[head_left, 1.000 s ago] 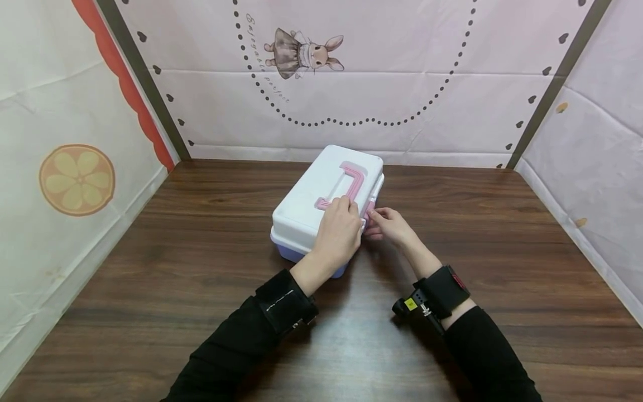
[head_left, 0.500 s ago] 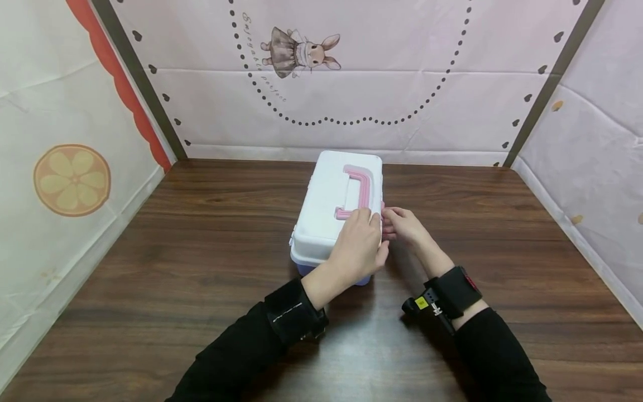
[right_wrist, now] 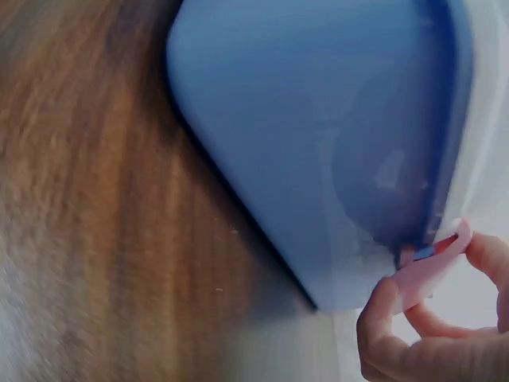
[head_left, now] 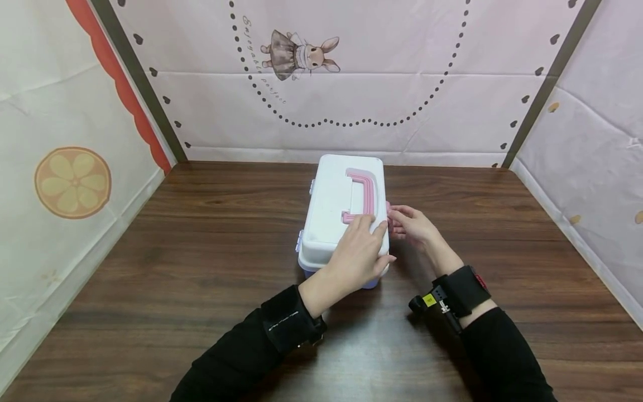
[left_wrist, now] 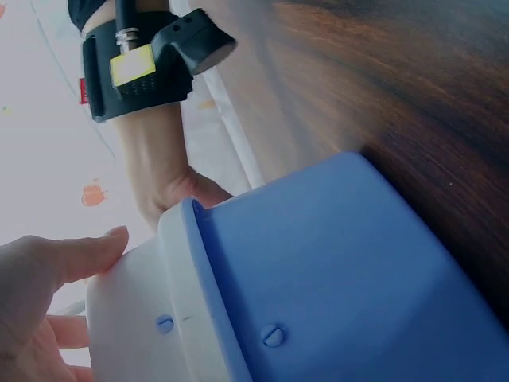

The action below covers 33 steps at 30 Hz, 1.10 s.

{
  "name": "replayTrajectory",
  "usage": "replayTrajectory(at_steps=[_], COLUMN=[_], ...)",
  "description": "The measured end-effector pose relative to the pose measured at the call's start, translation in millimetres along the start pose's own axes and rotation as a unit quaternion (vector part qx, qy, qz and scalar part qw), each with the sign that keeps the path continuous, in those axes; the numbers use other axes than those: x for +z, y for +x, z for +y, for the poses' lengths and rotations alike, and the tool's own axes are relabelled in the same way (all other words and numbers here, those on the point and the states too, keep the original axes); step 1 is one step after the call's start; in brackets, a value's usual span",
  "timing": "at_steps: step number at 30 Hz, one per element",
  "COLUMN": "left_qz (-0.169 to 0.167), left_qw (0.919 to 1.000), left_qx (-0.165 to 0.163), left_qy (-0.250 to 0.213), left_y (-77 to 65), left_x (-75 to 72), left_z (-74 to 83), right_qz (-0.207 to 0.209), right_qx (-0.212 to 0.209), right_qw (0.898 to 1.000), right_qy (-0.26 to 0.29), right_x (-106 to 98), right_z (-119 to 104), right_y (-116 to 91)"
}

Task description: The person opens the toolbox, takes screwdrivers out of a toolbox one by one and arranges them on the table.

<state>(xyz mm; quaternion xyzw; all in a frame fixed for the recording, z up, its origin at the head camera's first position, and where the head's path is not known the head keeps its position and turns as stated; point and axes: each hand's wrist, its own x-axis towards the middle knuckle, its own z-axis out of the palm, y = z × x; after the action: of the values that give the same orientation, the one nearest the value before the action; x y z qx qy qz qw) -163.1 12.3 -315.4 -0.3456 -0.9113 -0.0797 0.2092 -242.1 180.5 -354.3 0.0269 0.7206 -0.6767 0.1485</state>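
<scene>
A storage box with a white lid (head_left: pixel 329 195) and a blue base (left_wrist: pixel 334 255) stands on the table, a pink handle (head_left: pixel 369 190) folded flat in its top. My left hand (head_left: pixel 354 257) rests on the lid by the handle's near end, thumb spread toward the right edge. At the box's right side, my right hand (head_left: pixel 412 226) pinches a pink latch (right_wrist: pixel 433 274) between thumb and fingers. In the right wrist view the latch tilts out from the box's side at its lower end. The lid sits down on the base.
Brown wood table (head_left: pixel 211 268) surrounds the box. A white printed cloth wall (head_left: pixel 382 95) rises behind it, with more cloth at the left and right. Blue hinge parts (head_left: pixel 299 241) show along the box's left side.
The box has turned and shifted right, so its long side now points nearly straight ahead. Both hands have moved right with it. My left fingers have spread out over the lid.
</scene>
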Motion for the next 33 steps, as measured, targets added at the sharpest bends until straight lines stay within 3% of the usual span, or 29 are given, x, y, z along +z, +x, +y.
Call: replayTrajectory(at_steps=[7,18,25,27,30,33], left_qz=[-0.004,-0.015,-0.01,0.0,0.024,0.051], left_qw=[0.9998,0.9986,0.9961,0.9946,0.9915,0.987], left_qx=[-0.012,-0.019,-0.033,-0.037,-0.041,-0.046], left_qy=[-0.017,-0.047,-0.081,-0.097,-0.121,-0.145], left_y=[-0.4,1.0,2.4,2.3,1.8,1.2], left_x=[1.7,-2.0,-11.6,-15.6,-22.2,-29.8], left_z=[-0.4,-2.8,-7.1,-9.2,-13.3,-18.6], right_qz=[0.008,-0.031,-0.015,0.004,0.062,0.147], right_qx=[-0.003,0.009,-0.012,-0.036,-0.101,-0.17], right_qw=[0.997,0.999,0.999,0.996,0.978,0.936], right_qy=[-0.074,-0.022,-0.044,-0.078,-0.17,-0.27], right_x=[-3,-11,-10,-9,-6,-2], right_z=[-5,-7,-4,-4,-4,-5], right_y=[-4,-6,-8,-10,-15,-22])
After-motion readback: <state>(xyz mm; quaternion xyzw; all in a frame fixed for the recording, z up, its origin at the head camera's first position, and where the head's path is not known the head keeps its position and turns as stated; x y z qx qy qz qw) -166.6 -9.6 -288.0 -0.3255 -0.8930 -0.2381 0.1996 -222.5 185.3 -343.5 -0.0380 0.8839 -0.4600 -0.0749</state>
